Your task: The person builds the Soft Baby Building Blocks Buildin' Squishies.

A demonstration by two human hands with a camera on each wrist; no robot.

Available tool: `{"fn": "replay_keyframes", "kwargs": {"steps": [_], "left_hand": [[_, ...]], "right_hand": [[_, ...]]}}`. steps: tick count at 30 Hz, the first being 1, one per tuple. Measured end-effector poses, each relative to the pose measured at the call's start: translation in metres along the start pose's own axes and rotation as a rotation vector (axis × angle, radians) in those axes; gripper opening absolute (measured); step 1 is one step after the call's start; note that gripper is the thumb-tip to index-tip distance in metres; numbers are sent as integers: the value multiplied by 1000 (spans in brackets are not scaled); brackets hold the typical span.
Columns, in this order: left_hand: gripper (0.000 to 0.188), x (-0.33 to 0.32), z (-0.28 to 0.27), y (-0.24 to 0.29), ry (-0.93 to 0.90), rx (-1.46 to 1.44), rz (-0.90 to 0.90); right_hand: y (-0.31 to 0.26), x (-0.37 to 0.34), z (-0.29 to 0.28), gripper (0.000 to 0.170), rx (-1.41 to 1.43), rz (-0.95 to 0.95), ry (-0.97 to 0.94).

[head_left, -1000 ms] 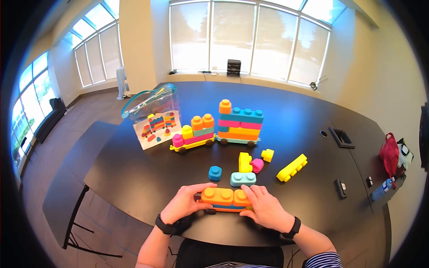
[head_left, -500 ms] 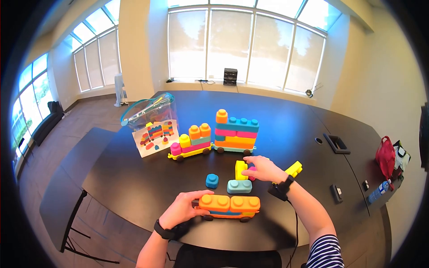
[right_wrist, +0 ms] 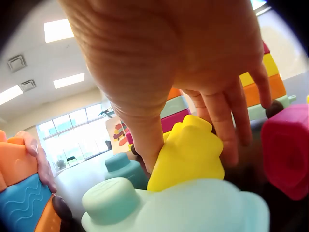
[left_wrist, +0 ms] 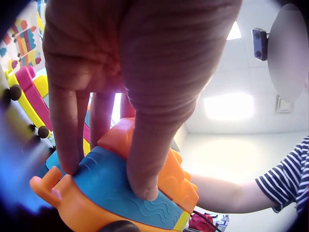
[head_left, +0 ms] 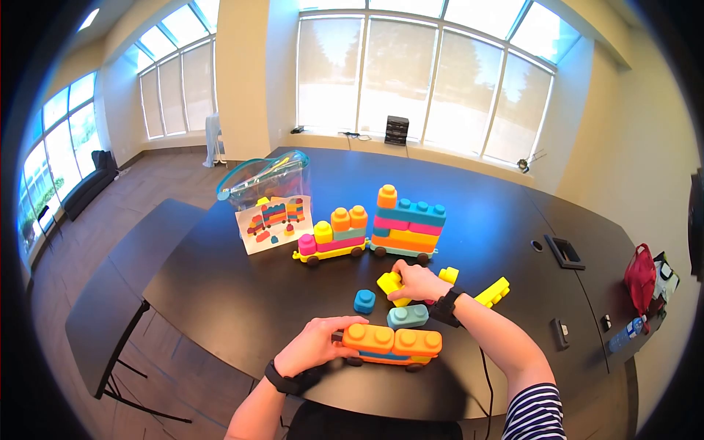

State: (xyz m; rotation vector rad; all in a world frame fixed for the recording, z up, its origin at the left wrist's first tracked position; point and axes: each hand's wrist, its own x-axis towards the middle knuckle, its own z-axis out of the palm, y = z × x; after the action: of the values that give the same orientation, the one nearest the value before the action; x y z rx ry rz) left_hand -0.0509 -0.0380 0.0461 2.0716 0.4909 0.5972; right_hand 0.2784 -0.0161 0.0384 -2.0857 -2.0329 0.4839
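In the head view my left hand (head_left: 320, 346) holds the left end of a toy wagon (head_left: 392, 341), with orange blocks on top and a blue layer below. The left wrist view shows my thumb on the wavy blue block (left_wrist: 113, 179) and fingers on its other side, above an orange wheeled base (left_wrist: 77, 205). Farther forward, my right hand (head_left: 423, 284) pinches a yellow block (head_left: 389, 284) between thumb and fingers. A pale teal block (head_left: 408, 317) lies just in front of it, with a blue block (head_left: 364, 301) to the left. Beside those fingers is a pink block (right_wrist: 287, 150).
Two built wagons, a yellow-based one (head_left: 334, 249) and a taller one (head_left: 407, 227), stand linked at the back. Behind them to the left is a clear bag (head_left: 286, 180) with a picture card (head_left: 275, 224). A long yellow block (head_left: 493, 292) lies to the right, near a small yellow one (head_left: 449, 275).
My right hand has left the orange-topped wagon and reached forward to the loose blocks. It now grips the yellow block, which has tilted from upright. The left hand stays on the wagon.
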Motion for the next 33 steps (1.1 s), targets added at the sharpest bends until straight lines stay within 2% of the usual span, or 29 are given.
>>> {"fn": "replay_keyframes", "kwargs": {"steps": [1,5,8,11,14,23,33], "left_hand": [[64,0,1,0,4,-10,6],[64,0,0,-2,4,11,-9],[65,1,3,-8,20,-30,-45],[64,2,2,-10,4,-10,-120],[64,2,3,-10,6,-21,-99],[59,1,4,-7,23,-28,-80],[61,2,3,-4,12,9,-109]], "right_hand": [[-11,-4,-5,69,24,-19,-31],[-34,-19,-30,65,174,-420,254],[-73,-64,-48,61,267,-553,244],[-99,-111,-39,58,191,-560,175],[-101,-126,-11,63,-12,-575,305],[-108,-140,14,71,-235,-566,438],[-112,-143,23,81,-303,-584,495]]}}
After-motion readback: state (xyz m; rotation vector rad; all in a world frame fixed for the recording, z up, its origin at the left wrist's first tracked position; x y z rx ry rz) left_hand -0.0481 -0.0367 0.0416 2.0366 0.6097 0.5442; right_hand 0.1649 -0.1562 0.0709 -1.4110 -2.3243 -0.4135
